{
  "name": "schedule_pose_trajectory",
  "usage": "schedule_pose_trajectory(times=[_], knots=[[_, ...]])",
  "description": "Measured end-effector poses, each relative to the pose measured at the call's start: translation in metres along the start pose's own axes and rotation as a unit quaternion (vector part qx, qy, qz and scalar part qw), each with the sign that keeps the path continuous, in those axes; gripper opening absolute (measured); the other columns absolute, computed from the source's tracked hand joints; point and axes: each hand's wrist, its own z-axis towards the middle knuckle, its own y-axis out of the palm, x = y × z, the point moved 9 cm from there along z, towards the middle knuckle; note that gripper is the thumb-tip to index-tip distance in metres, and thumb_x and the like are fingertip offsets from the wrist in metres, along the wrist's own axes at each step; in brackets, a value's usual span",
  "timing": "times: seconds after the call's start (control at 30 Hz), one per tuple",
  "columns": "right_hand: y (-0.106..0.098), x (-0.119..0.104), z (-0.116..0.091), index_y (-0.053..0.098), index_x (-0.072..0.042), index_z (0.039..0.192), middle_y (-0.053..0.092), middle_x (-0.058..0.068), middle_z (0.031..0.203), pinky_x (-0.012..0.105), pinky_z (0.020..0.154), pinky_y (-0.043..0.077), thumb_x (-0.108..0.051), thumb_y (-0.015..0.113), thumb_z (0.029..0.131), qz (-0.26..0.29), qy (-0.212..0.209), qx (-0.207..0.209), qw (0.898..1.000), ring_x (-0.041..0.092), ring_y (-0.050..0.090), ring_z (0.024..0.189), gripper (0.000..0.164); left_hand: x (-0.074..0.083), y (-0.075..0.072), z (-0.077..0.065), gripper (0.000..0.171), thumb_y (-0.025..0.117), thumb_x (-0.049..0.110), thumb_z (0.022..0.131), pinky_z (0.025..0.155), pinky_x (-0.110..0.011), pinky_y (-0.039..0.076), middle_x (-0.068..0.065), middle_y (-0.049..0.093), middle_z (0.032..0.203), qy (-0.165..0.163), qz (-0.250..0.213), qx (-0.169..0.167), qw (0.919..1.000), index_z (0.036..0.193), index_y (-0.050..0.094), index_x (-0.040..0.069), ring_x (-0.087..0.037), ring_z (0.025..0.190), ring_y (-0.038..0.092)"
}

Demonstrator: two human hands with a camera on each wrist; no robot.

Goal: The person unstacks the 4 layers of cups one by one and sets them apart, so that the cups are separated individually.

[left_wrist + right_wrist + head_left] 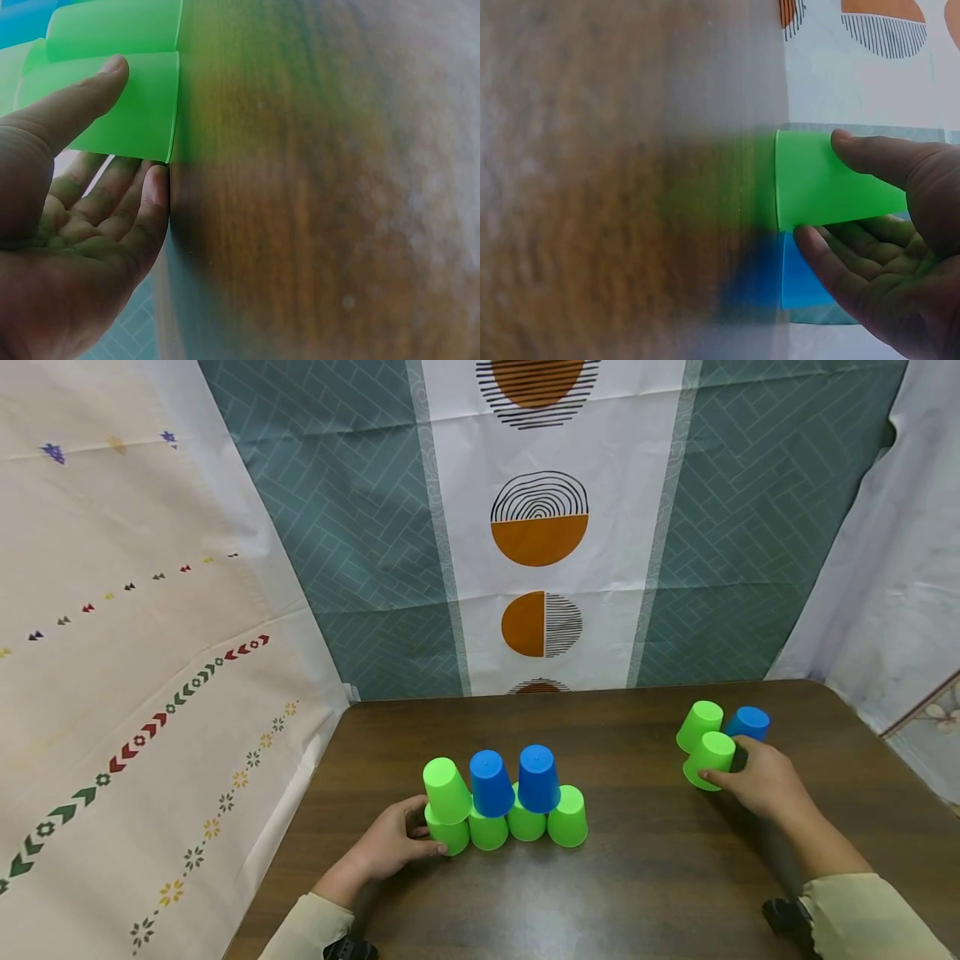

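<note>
At the left end of the two-tier stack of upturned cups (pixel 495 785), your left hand (pixel 393 839) pinches the bottom green cup (pixel 448 837) between thumb and fingers. Across the table (pixel 630 877), your right arm stretches farther forward, its hand (pixel 767 781) gripping the nearer green cup (pixel 712 753), beside a blue cup (pixel 748 722) and another green one (pixel 701 725).

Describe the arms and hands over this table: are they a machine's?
No, a person's. The left hand and right hand are bare, with no gloves. The left sleeve and right sleeve are pale beige cloth. A small black device shows beside the left one, another black device beside the right; finer details are too small to tell.
</note>
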Motion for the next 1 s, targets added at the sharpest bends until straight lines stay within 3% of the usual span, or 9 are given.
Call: schedule_pose_trajectory(times=[0.53, 0.7, 0.83, 1.0], knots=[[-0.001, -0.001, -0.002, 0.043, 0.018, 0.140, 0.052, 0.046, 0.131, 0.073, 0.086, 0.050, -0.054, 0.084, 0.086, 0.005, -0.002, 0.010, 1.000, 0.063, 0.052, 0.115, 0.099, 0.000, 0.001, -0.001, 0.067, 0.088, 0.006, 0.086, 0.099, -0.039, 0.059, -0.018, 0.062, 0.138, -0.003, -0.006, -0.001, 1.0000, 0.143, 0.054, -0.002, -0.038, 0.126, 0.064], [-0.012, -0.005, -0.009, 0.046, 0.012, 0.143, 0.054, 0.042, 0.134, 0.065, 0.079, 0.055, -0.055, 0.082, 0.088, 0.029, 0.001, 0.047, 0.998, 0.059, 0.057, 0.113, 0.093, -0.001, 0.001, 0.000, 0.068, 0.088, 0.006, 0.086, 0.099, -0.039, 0.059, -0.018, 0.061, 0.139, -0.005, -0.005, -0.002, 1.0000, 0.143, 0.054, -0.002, -0.038, 0.126, 0.063], [-0.035, -0.022, -0.020, 0.052, 0.005, 0.144, 0.058, 0.033, 0.138, 0.057, 0.077, 0.056, -0.052, 0.079, 0.092, 0.063, -0.013, 0.110, 0.992, 0.052, 0.062, 0.112, 0.082, 0.000, 0.001, 0.000, 0.068, 0.089, 0.008, 0.086, 0.098, -0.039, 0.059, -0.018, 0.061, 0.139, -0.007, 0.001, -0.002, 1.0000, 0.143, 0.054, -0.002, -0.039, 0.125, 0.064], [-0.053, -0.066, -0.033, 0.056, -0.004, 0.145, 0.061, 0.024, 0.140, 0.062, 0.088, 0.050, -0.047, 0.075, 0.097, 0.088, -0.059, 0.144, 0.984, 0.048, 0.058, 0.123, 0.067, -0.001, 0.000, 0.000, 0.067, 0.089, 0.011, 0.086, 0.097, -0.037, 0.060, -0.017, 0.062, 0.138, -0.007, 0.011, 0.000, 0.9999, 0.142, 0.055, 0.000, -0.039, 0.125, 0.064]])
